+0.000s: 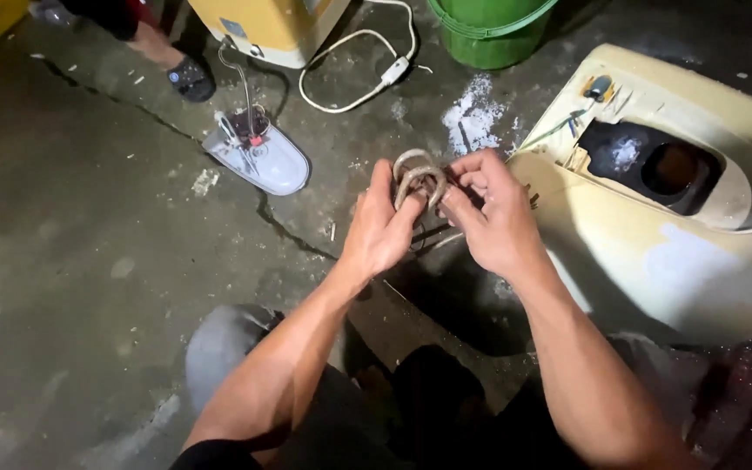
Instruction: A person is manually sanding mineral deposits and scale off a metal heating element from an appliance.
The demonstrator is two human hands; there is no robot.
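Over cracked concrete floor [89, 261]: both hands meet at centre, raised for a close look.
Left hand [380, 231]: fingers clenched on the coiled metal element [418, 177], steadying its loops.
Right hand [489, 213]: pinching the same coil from 3 o'clock.
Cream appliance shell [654, 252]: at 3 o'clock, opened, wires exposed.
White cover [263, 157]: at 10 o'clock.
Green bucket [489, 35]: at 12 o'clock.

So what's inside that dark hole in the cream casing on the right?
The cream casing has a dark hole showing a round brownish part and white dust. Deeper inside is too dark to see.
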